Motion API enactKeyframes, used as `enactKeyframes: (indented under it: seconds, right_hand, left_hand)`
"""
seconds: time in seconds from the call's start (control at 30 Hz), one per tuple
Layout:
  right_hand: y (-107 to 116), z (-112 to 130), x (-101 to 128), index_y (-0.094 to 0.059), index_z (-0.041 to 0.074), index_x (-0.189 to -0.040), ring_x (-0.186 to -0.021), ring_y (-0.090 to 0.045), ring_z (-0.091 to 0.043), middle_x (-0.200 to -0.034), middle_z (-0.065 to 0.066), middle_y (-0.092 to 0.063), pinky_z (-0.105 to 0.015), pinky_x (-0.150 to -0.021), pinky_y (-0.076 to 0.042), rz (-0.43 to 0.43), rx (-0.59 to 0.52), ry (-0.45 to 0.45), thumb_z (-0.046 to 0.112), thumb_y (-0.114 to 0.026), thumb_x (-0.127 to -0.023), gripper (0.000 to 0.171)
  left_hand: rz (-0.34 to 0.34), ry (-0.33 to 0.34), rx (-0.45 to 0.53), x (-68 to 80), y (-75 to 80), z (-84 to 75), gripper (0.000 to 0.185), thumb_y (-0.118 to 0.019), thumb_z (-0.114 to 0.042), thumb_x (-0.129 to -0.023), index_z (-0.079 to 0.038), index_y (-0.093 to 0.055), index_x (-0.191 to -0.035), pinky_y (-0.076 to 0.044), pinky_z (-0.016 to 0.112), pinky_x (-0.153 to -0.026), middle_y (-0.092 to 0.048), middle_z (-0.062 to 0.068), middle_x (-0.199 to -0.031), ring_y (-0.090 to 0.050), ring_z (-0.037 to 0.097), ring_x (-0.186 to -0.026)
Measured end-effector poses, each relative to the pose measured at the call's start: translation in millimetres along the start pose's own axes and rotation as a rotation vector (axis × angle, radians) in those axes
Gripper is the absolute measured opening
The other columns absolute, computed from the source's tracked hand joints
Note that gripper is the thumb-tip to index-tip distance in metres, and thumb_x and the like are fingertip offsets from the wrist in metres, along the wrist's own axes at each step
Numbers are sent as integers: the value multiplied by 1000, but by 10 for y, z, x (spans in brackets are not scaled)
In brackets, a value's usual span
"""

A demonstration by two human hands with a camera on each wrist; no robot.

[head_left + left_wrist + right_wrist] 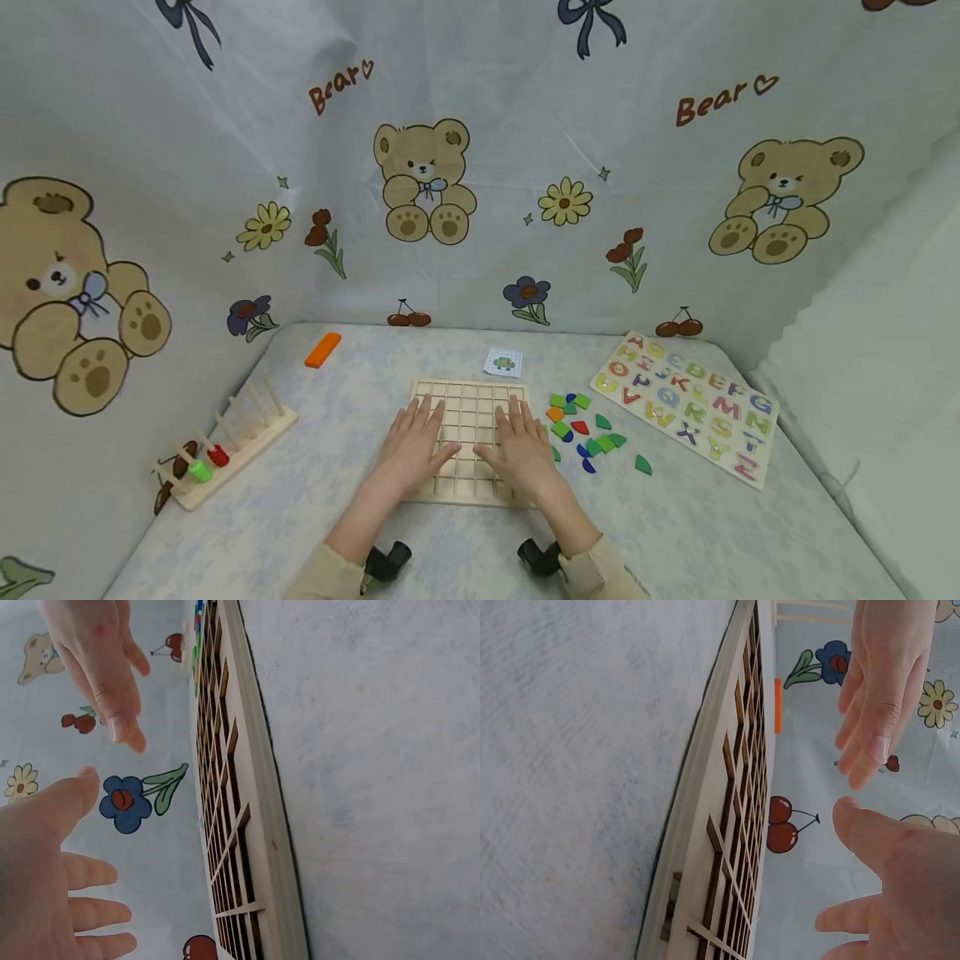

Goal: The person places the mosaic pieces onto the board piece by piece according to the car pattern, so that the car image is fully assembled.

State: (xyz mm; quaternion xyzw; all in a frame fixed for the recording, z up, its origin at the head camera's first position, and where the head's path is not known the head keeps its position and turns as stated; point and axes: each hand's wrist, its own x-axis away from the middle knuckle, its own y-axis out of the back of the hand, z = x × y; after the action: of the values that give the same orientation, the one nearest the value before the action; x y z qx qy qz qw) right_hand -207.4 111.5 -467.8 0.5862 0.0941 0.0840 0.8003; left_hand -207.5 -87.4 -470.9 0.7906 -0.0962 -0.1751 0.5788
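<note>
A wooden grid board [465, 490] with square compartments lies flat in the middle of the table. Above its left part is my left hand [408, 446], palm down with fingers spread and straight. Over the right part my right hand [522, 450] mirrors it, thumb pointing inward. Both wrist views show a gap between the hands and the board, so neither touches it. In the left wrist view the left hand [37, 877] holds nothing; the right wrist view shows the right hand [915, 877] likewise without anything in it.
Right of the board lie scattered coloured pieces [606, 443], green, blue, orange and red. Beyond them is an alphabet board [690, 400]. A small pattern card [503, 362] lies behind the grid. At left stand a wooden peg rack [236, 454] with beads and an orange block [323, 350].
</note>
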Motion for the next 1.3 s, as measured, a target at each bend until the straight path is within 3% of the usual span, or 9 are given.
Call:
enactKeyframes:
  seconds: [0.27, 0.4, 0.5, 0.67, 0.97, 1.3]
  right_hand:
    - [34, -29, 25, -35, 0, -145, -140, -12, -37, -153, -22, -16, -57, -109, -19, 14, -19, -10, 52, -55, -90, 78]
    - [35, -66, 54, -36, 1, -145, -139, -14, -39, -153, -21, -17, -60, -106, -22, 48, -60, 36, 49, -61, -88, 79]
    - [24, -109, 66, -35, 2, -145, -139, -16, -40, -153, -21, -17, -61, -105, -24, 79, -64, 71, 47, -64, -86, 80]
    - [14, -161, 56, -34, 1, -146, -139, -15, -40, -153, -22, -16, -59, -106, -24, 83, -17, 100, 51, -62, -87, 82]
    - [86, -170, 34, -33, 2, -146, -141, -8, -38, -154, -21, -13, -55, -111, -16, 44, 90, 86, 53, -59, -88, 81]
    - [143, -199, 86, -34, 3, -146, -140, -10, -38, -154, -21, -14, -55, -111, -17, 46, 148, 122, 53, -59, -88, 81]
  left_hand:
    - [38, -2, 65, -12, -31, 6, 72, -51, -47, -95, -2, -31, -147, -16, 54, -111, -25, 24, -149, -19, 42, -137]
    - [87, 19, 151, 14, -38, 67, 70, -53, -44, -95, -4, -30, -148, -19, 55, -109, -24, 23, -150, -21, 42, -136]
    - [110, 35, 159, 36, -25, 120, 70, -54, -43, -94, -5, -30, -148, -21, 55, -109, -23, 23, -150, -21, 42, -136]
    - [62, 46, 88, 49, 11, 194, 70, -58, -41, -93, -6, -32, -147, -20, 56, -109, -24, 23, -150, -20, 44, -136]
    - [-21, 4, -74, 53, 40, 265, 72, -56, -44, -93, -6, -29, -149, -13, 54, -112, -16, 24, -152, -10, 42, -139]
    - [-30, 1, 44, 72, 0, 422, 69, -56, -40, -94, -5, -30, -148, -20, 57, -109, -14, 24, -152, -14, 44, -138]
